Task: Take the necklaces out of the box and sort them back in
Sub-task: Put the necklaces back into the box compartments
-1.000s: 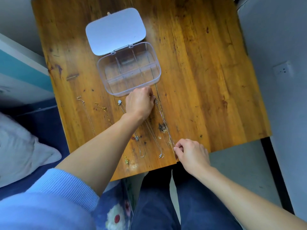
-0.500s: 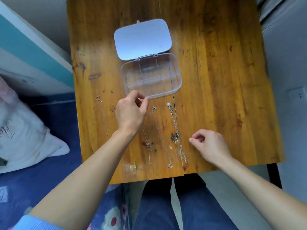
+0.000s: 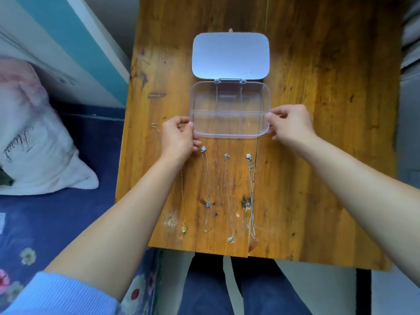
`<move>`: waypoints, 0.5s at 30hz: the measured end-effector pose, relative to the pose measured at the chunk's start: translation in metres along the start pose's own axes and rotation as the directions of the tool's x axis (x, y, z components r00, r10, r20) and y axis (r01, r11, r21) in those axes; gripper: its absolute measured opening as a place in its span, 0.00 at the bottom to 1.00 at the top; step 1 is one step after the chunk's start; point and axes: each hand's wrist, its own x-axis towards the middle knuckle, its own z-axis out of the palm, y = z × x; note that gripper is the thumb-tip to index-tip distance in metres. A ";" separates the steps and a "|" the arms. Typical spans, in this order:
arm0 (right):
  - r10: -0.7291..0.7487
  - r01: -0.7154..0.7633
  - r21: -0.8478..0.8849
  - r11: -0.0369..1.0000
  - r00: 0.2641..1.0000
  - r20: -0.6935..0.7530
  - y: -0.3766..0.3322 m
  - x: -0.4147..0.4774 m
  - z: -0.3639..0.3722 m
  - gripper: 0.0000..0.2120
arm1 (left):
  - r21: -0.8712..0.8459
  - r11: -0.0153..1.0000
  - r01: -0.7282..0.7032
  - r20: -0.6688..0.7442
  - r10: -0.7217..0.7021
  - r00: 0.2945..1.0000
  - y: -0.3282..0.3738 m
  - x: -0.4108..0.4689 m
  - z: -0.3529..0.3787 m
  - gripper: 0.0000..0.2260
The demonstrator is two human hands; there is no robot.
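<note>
A clear plastic box [image 3: 229, 96] with dividers lies open and empty on the wooden table [image 3: 318, 133], its lid [image 3: 230, 55] flat behind it. My left hand [image 3: 178, 136] pinches the box's left front corner. My right hand [image 3: 292, 126] pinches its right edge. Several necklaces lie stretched in a row in front of the box: a gold one [image 3: 183, 226] partly under my left forearm, a silver one with a star charm [image 3: 207, 202], a thin silver one [image 3: 230, 201], and a chain [image 3: 250, 196] at the right. Another fine chain [image 3: 155, 130] lies left of my left hand.
The table's near edge [image 3: 204, 251] is just below the necklace ends, above my knees. A bed with a blue cover [image 3: 68, 223] and a white pillow [image 3: 34, 144] stands at the left. The right half of the table holds nothing.
Both hands moved up from the necklaces to the box and took hold of its two sides. The box now sits square to me, and the view has shifted.
</note>
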 end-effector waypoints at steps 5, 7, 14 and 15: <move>0.014 -0.014 0.068 0.998 1.000 0.010 -0.002 0.007 0.007 0.11 | 0.017 1.000 0.014 -0.008 -0.014 1.000 0.008 0.013 -0.005 0.05; 0.020 -0.023 0.095 0.995 0.999 0.025 -0.001 0.007 0.007 0.11 | 0.028 1.000 0.010 -0.004 -0.010 1.000 0.010 0.014 -0.007 0.06; 0.020 -0.022 0.051 0.998 0.999 0.043 0.023 -0.033 0.019 0.22 | 0.171 0.985 0.000 -0.077 0.013 0.997 -0.010 -0.004 -0.011 0.11; -0.031 0.032 -0.022 0.999 0.998 0.052 0.028 -0.044 0.024 0.22 | 0.241 0.970 0.008 -0.043 0.002 0.999 -0.015 -0.008 -0.011 0.11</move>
